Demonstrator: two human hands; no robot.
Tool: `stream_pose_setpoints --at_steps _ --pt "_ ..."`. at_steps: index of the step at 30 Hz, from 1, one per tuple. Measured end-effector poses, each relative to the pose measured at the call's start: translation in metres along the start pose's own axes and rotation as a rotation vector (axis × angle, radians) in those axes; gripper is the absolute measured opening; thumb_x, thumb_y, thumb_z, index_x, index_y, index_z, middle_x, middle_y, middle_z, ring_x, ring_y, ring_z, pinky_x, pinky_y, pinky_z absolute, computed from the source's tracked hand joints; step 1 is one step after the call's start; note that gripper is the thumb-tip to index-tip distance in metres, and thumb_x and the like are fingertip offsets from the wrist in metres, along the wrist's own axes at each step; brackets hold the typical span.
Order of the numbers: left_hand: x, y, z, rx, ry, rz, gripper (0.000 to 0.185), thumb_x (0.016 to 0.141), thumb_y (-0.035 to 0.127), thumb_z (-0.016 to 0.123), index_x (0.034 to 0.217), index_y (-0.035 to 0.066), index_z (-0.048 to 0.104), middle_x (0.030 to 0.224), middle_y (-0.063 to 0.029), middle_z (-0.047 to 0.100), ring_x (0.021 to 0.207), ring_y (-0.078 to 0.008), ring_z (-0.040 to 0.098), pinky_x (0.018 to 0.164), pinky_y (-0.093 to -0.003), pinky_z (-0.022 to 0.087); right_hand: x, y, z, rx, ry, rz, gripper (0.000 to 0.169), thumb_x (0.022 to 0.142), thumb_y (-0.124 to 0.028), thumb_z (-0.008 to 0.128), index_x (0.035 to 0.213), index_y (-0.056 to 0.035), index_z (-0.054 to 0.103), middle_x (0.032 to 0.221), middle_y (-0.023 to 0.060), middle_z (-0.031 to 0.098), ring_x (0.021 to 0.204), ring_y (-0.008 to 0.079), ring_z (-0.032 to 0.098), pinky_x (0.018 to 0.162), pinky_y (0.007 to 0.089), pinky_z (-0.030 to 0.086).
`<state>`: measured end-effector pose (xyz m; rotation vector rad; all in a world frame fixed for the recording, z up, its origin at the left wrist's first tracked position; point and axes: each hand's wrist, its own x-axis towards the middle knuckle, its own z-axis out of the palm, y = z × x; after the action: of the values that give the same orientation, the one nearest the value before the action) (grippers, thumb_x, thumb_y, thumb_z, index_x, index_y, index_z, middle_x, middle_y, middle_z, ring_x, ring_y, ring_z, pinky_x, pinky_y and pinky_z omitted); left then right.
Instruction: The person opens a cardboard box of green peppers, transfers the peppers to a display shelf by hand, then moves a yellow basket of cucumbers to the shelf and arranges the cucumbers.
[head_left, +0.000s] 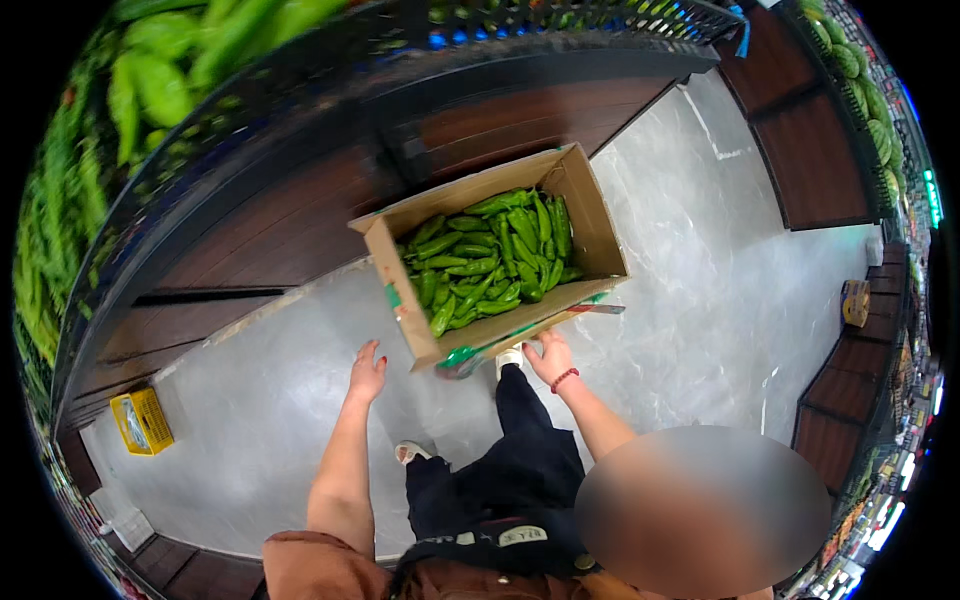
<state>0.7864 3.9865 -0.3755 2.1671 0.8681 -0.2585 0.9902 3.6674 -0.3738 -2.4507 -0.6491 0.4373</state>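
A cardboard box (405, 300) of long green peppers (487, 259) lies before me, its top open and its far side close against the dark display stand. My left hand (368, 371) is in the air left of the box's near corner, fingers apart, holding nothing. At the near side of the box is my right hand (549, 356), a red beaded bracelet on its wrist. Its fingertips meet the lower cardboard edge; whether they grip it cannot be told. Green tape (459, 355) hangs at the box's near edge.
Black crates (375, 52) of green peppers top the wood-panelled stand (300, 195) along the far and left side. A yellow plastic basket (154, 420) rests on the grey floor at left. Watermelons (879, 142) and another stand (810, 161) are at right. A small carton (856, 303) sits farther right.
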Motion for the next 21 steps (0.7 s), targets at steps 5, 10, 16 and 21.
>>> stream_pose_setpoints --at_steps 5,10,16,21 --pt "0.096 0.016 0.067 0.007 0.036 -0.086 0.054 0.08 0.01 0.05 0.129 -0.001 0.029 0.13 -0.0252 0.033 0.118 -0.0351 0.038 0.099 -0.0366 0.032 0.097 0.069 -0.125 0.241 0.191 0.084 0.024 0.077 -0.01 0.057 0.101 -0.0052 0.058 0.098 0.0172 0.059 0.088 0.0295 0.058 0.077 0.036 0.046" --pt "0.133 0.024 0.113 0.258 -0.125 0.013 0.07 0.081 0.019 0.052 0.136 0.0 0.012 0.138 -0.0301 0.008 0.127 -0.0432 0.014 0.102 -0.0441 0.023 0.203 0.168 -0.086 0.276 -0.113 0.383 0.053 0.08 -0.013 0.051 0.127 0.0018 0.033 0.119 0.0266 0.044 0.111 0.0341 0.044 0.094 0.0399 0.034" --pt "0.166 0.096 0.123 0.776 -0.565 -0.127 0.069 0.084 0.038 0.049 0.138 0.009 0.017 0.138 -0.0316 0.007 0.127 -0.0491 -0.001 0.101 -0.0523 0.019 0.21 0.171 0.029 -0.335 -0.883 0.054 0.046 0.086 -0.033 0.043 0.117 -0.0013 0.049 0.127 0.0278 0.035 0.118 0.0389 0.036 0.098 0.0415 0.03" --pt "0.095 0.119 0.041 -0.14 -0.374 -0.068 0.059 0.081 0.034 0.054 0.127 0.001 0.037 0.128 -0.0226 0.04 0.12 -0.0367 0.037 0.101 -0.0359 0.028 0.214 0.112 -0.066 0.299 -0.348 0.084 0.034 0.088 -0.025 0.045 0.107 0.0007 0.053 0.096 0.0193 0.06 0.091 0.027 0.058 0.078 0.033 0.044"
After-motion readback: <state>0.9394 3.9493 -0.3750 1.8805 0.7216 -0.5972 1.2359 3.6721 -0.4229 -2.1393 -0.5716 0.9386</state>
